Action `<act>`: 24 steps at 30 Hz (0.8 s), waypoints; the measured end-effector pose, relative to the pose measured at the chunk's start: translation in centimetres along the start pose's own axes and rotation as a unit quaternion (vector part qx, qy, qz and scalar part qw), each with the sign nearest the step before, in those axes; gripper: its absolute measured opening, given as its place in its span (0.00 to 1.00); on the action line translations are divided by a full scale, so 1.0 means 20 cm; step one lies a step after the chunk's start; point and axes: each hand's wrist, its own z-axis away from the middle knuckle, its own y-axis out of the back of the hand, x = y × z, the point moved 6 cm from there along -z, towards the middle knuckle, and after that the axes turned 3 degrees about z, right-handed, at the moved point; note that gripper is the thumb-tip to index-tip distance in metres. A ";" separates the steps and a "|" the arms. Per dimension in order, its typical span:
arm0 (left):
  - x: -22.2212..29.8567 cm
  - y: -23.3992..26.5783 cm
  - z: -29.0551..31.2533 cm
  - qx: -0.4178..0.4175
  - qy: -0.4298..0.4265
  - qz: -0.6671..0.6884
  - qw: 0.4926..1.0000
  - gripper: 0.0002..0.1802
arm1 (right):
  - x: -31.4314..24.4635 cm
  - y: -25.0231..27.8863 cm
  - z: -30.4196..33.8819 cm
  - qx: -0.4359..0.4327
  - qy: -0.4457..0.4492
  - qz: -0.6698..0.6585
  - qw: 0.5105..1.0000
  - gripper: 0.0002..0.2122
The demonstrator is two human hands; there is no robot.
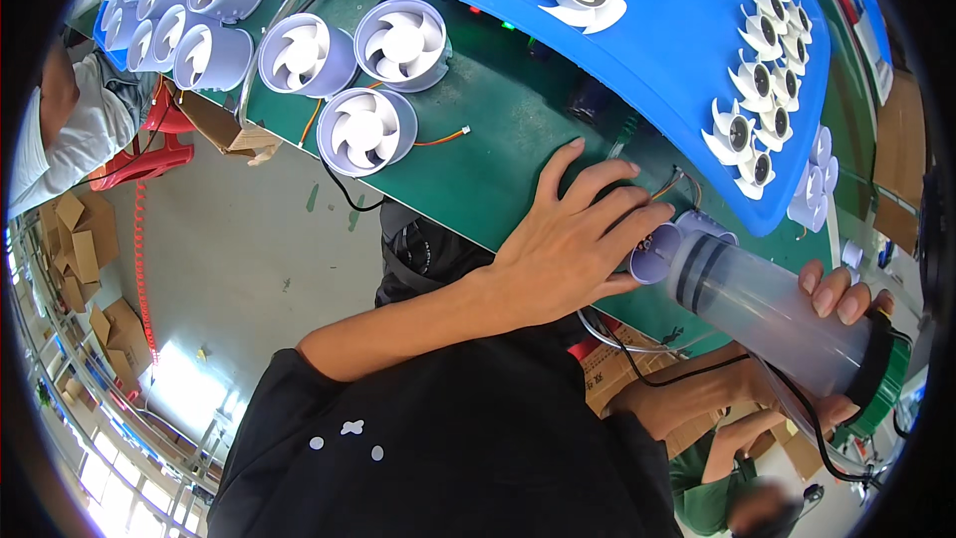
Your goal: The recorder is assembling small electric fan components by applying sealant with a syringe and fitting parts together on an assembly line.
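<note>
My left hand [583,239] is closed on the rim of a lavender fan housing [654,257], thumb below and fingers above. The housing lies tilted at the bench edge, small parts showing dimly inside. My right hand [835,301] wraps around a large translucent syringe barrel [772,304] with black bands and a green end cap [891,379]. The barrel's banded end is close against the housing; whether a tip enters it is hidden. Behind sits another lavender housing [709,226], partly covered by the barrel, with thin wires beside it.
On the green bench [478,179], three lavender fans [366,131] with white blades stand left. More housings [214,55] fill the far left. A blue tray [677,50] holds several white impellers [762,80]. A black cable [687,371] crosses my right forearm. Other people sit left and lower right.
</note>
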 end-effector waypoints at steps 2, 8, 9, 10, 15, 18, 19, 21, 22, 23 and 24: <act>0.00 0.00 0.00 0.001 0.002 0.001 1.000 0.40 | 0.00 -0.01 0.01 0.033 -0.004 -0.003 0.999 0.49; 0.00 0.00 0.00 0.000 0.002 0.002 1.000 0.40 | -0.02 0.01 0.03 0.050 -0.017 0.026 0.998 0.49; 0.00 0.00 0.00 -0.001 0.002 0.000 1.000 0.40 | -0.02 0.01 0.03 0.051 -0.016 0.026 0.998 0.49; 0.00 0.00 0.00 -0.001 0.001 -0.001 1.000 0.40 | -0.02 0.01 0.03 0.054 -0.014 0.022 0.998 0.48; 0.01 0.00 -0.01 -0.008 0.004 0.000 1.000 0.39 | -0.02 0.03 0.04 0.052 0.001 -0.007 0.999 0.48; 0.02 0.00 -0.02 -0.014 -0.007 -0.003 1.000 0.39 | -0.04 0.07 0.06 0.108 -0.007 0.007 0.994 0.47; 0.02 0.01 -0.02 -0.014 -0.010 -0.004 1.000 0.40 | -0.06 0.09 0.08 0.113 0.001 0.002 0.994 0.47; 0.02 0.01 -0.02 -0.001 -0.004 -0.005 1.000 0.43 | -0.14 0.15 0.11 0.125 0.017 0.013 0.992 0.47; 0.03 0.01 -0.03 -0.009 -0.002 -0.002 1.000 0.45 | -0.17 0.19 0.12 0.127 0.020 0.019 0.992 0.47; 0.04 0.00 -0.03 -0.008 -0.013 -0.015 1.000 0.45 | -0.20 0.23 0.14 0.136 0.047 -0.034 0.989 0.47; 0.05 -0.01 -0.03 -0.007 -0.023 -0.028 0.999 0.45 | -0.23 0.27 0.15 0.145 0.073 -0.087 0.983 0.48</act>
